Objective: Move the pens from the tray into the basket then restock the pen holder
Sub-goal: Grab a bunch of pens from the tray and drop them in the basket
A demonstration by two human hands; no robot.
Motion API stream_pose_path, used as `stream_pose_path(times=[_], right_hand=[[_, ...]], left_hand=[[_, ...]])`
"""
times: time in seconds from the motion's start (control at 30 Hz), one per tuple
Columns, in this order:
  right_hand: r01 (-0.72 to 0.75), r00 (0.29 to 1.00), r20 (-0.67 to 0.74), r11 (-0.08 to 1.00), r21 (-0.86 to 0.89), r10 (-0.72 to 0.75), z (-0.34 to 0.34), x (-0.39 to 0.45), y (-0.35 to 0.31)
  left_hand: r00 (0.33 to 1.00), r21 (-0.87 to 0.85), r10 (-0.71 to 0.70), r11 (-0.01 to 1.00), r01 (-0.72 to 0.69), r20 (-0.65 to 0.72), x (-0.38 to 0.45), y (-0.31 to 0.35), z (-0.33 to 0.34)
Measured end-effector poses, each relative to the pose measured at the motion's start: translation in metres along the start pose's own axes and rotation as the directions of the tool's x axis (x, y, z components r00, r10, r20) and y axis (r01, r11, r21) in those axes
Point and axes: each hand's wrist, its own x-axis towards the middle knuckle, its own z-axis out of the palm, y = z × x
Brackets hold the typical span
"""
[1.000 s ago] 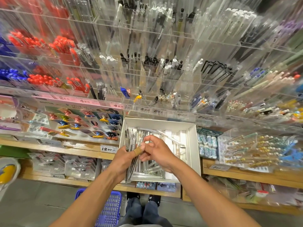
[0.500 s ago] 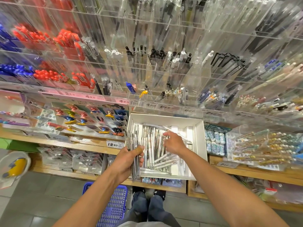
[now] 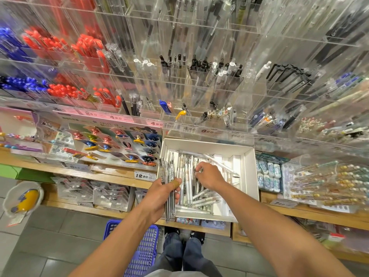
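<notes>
**Pens in hand at the tray**

Head view: my left hand [image 3: 162, 193] grips a bundle of clear pens [image 3: 168, 184] at the left edge of the white tray [image 3: 248, 172], which sits on the wooden shelf [image 3: 111, 177]. My right hand [image 3: 209, 176] curls down among the loose pens [image 3: 196, 198] in the tray; whether it pinches one I cannot tell. My left forearm partly hides the blue basket [image 3: 145, 254] on the floor. The acrylic pen holder [image 3: 199, 86] above is blurred.

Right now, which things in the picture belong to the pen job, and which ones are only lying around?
Belong to the job:
- white tray on the shelf
- loose clear pens in it
- bundle of pens gripped by the left hand
- right hand picking among the pens
- blue basket on the floor
- acrylic pen holder above

Only lying around:
- erasers
- character clips
- red pens
</notes>
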Motion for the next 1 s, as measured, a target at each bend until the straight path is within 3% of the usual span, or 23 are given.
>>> stream_pose_path(times=[0.37, 0.47, 0.57, 0.7, 0.8, 0.93, 1.0], right_hand=[[0.019, 1.0, 0.014, 1.0, 0.003, -0.019, 0.005, -0.005, -0.009], [0.059, 0.994, -0.096, 0.995, 0.079, -0.051, -0.006, -0.016, -0.01], [0.158, 0.968, -0.233, 0.943, 0.294, -0.09, -0.026, -0.037, -0.015], [0.188, 0.978, -0.038, 0.794, 0.578, -0.204, -0.049, -0.064, -0.032], [0.129, 0.953, 0.098, 0.675, 0.726, -0.287, -0.051, -0.074, -0.044], [0.061, 0.943, 0.136, 0.561, 0.826, -0.304, -0.045, -0.072, -0.047], [0.046, 0.956, 0.135, 0.59, 0.806, -0.26, -0.047, -0.062, -0.041]], left_hand=[[1.0, 0.036, 0.004, 0.999, -0.004, -0.002, 0.006, -0.004, 0.0], [1.0, 0.059, 0.008, 0.998, -0.008, -0.006, 0.009, -0.006, 0.0], [1.0, 0.044, 0.004, 0.999, -0.004, 0.009, 0.011, -0.006, 0.002], [1.0, 0.063, 0.007, 0.998, -0.008, 0.016, 0.011, -0.008, 0.008], [0.987, -0.002, 0.015, 1.0, -0.014, 0.16, 0.006, -0.005, 0.013], [0.949, -0.017, -0.045, 0.998, 0.053, 0.313, 0.002, -0.002, 0.015], [0.957, -0.009, -0.066, 0.997, 0.071, 0.283, 0.002, -0.004, 0.015]])
